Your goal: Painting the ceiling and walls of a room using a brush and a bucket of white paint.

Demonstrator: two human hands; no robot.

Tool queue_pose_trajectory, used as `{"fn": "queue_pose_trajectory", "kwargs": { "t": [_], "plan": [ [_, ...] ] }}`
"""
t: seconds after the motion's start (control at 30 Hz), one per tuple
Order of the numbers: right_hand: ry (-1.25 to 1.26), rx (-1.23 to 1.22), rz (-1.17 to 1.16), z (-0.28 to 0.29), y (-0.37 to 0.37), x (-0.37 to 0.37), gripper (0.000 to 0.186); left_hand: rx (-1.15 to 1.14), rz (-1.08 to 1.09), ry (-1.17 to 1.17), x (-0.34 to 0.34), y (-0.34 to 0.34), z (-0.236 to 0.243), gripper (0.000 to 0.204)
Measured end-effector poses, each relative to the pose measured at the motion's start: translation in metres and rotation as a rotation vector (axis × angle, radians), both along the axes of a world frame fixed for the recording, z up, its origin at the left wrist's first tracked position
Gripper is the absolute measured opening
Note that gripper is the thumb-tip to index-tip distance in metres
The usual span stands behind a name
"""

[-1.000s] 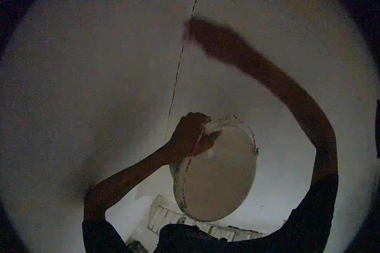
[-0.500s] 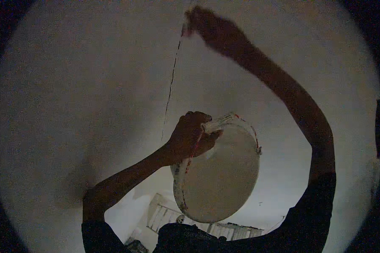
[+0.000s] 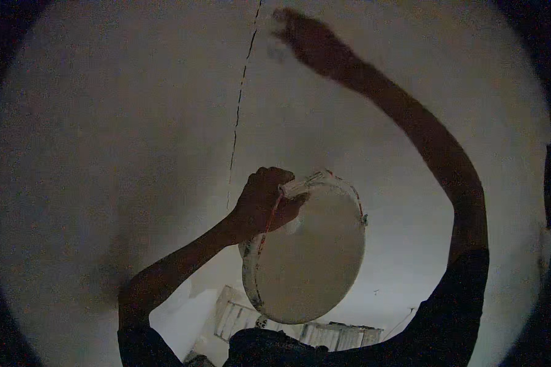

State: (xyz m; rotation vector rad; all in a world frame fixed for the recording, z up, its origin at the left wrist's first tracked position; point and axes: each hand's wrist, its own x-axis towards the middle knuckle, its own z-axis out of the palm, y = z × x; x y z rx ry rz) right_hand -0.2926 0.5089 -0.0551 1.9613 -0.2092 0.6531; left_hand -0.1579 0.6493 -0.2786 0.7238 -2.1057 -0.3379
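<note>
My left hand (image 3: 265,202) is closed on the upper left rim of a round, pale bucket (image 3: 309,263), beside its handle. The bucket's wide oval face is turned toward me, and a red-streaked handle with a light grip runs along its upper edge. Higher up, my right hand (image 3: 312,46) is raised close to a dull plastered surface (image 3: 165,92), just right of a thin dark crack (image 3: 238,98). Motion smears its fingers, which seem bent around something. A greyish blur shows below them, too faint to name.
Behind the bucket's lower edge, pale slatted panels (image 3: 343,336) stand along the bottom of the view. My dark sleeves and clothing (image 3: 269,348) fill the lower edge. A dark vertical strip (image 3: 550,183) borders the far right.
My right hand has come away from the crack, toward the right. My left hand and the bucket have shifted a little left in the view, as has the crack.
</note>
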Motion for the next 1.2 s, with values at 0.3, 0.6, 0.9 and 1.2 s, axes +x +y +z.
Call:
{"fn": "queue_pose_trajectory", "kwargs": {
  "t": [0.3, 0.6, 0.9, 1.2],
  "plan": [
    [0.111, 0.309, -0.226, 0.028, 0.000, -0.052, 0.030, -0.079, -0.091, 0.103, -0.027, -0.016, -0.013, 0.025],
    [-0.011, 0.179, -0.205, 0.014, 0.045, -0.030, 0.024, 0.075, -0.102, 0.049, -0.020, -0.017, -0.013, 0.037],
    [-0.461, 0.754, -0.491, 0.081, 0.091, 0.017, 0.039, 0.168, -0.081, -0.035, -0.016, -0.018, -0.012, 0.041],
    [0.380, 0.321, -0.218, 0.001, 0.033, -0.056, 0.028, 0.078, -0.048, -0.024, -0.017, -0.015, -0.011, 0.042]
  ]
}}
